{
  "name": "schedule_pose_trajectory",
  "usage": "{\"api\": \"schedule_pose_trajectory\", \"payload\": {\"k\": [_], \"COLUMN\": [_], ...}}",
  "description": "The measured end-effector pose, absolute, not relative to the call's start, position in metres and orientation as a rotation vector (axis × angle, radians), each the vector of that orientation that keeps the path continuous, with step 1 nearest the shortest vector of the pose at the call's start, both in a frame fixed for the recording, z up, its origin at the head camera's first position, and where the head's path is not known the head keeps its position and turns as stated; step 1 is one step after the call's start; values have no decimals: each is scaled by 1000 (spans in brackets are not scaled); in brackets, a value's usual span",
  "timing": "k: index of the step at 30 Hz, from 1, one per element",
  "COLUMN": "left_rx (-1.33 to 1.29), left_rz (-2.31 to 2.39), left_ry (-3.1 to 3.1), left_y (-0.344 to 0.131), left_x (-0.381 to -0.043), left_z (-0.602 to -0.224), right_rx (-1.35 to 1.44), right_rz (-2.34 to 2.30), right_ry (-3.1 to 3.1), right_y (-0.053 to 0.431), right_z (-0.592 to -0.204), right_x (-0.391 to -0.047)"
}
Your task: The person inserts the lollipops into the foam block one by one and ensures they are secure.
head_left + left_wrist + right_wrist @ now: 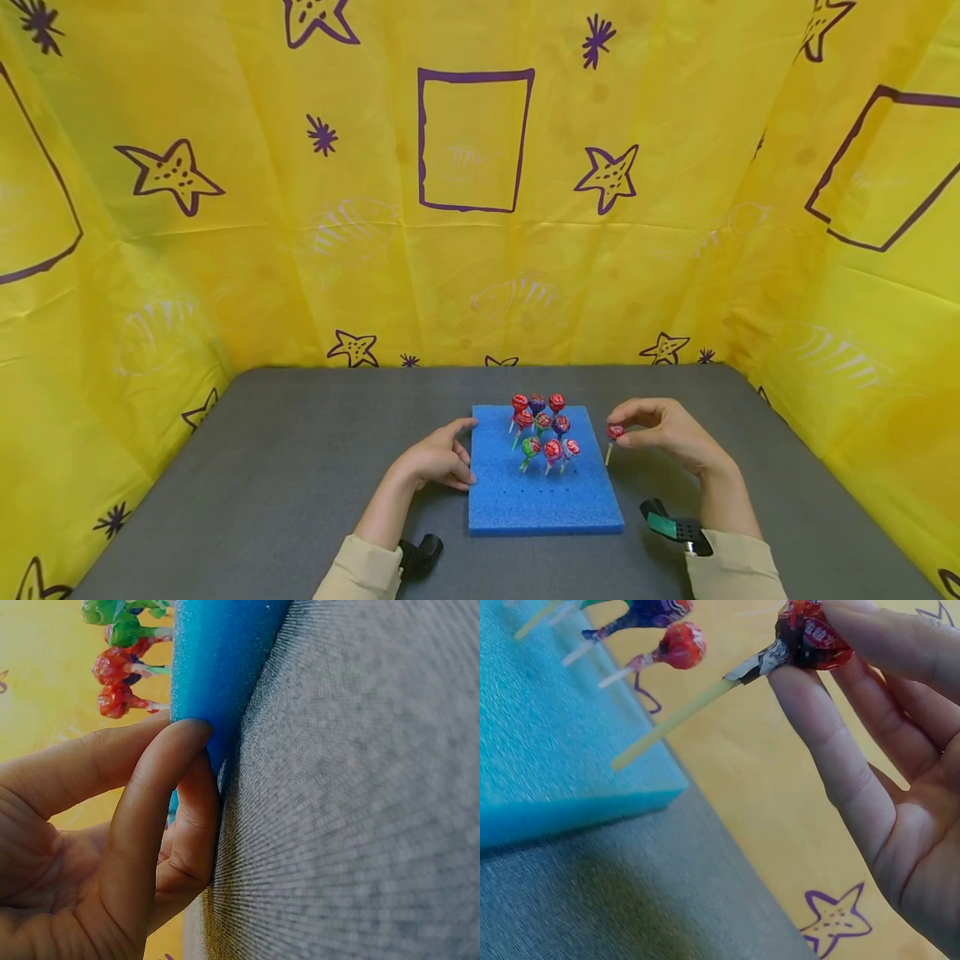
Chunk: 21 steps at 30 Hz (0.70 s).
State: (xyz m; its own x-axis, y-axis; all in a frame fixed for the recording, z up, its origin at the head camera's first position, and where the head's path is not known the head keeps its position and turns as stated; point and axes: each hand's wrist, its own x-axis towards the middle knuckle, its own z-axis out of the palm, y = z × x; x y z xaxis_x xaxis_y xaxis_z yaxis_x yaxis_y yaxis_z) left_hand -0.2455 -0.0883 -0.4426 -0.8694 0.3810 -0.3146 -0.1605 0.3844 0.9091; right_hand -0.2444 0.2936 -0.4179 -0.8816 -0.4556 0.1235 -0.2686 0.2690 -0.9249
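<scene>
A blue foam board (543, 508) lies on the table with several wrapped lollipops (552, 451) upright in it, in red, green, purple and pink. My left hand (438, 458) is at the board's left edge, its fingertips touching the side; the left wrist view shows the thumb (142, 817) against the foam. Just off the board's right edge, my right hand (667, 433) pinches a red-wrapped lollipop (806, 637) by its head between thumb and fingers. Its pale yellow stick points down, apart from the foam.
Small holes (541, 491) show in the near part of the board. The dark grey table (300, 467) spreads around it. Yellow cloth (465, 283) with purple drawings hangs behind and along both sides. A black strap device (422, 557) is on each wrist.
</scene>
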Motion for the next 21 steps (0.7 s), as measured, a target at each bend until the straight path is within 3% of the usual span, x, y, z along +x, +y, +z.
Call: {"api": "schedule_pose_trajectory", "payload": {"k": [21], "left_rx": [192], "left_rz": [1509], "left_ry": [2157], "left_y": [-89], "left_x": [-245], "left_z": [-442], "right_rx": [-843], "right_rz": [-1694], "right_ry": [2273], "right_y": [271], "right_z": [-421], "right_x": [-250]}}
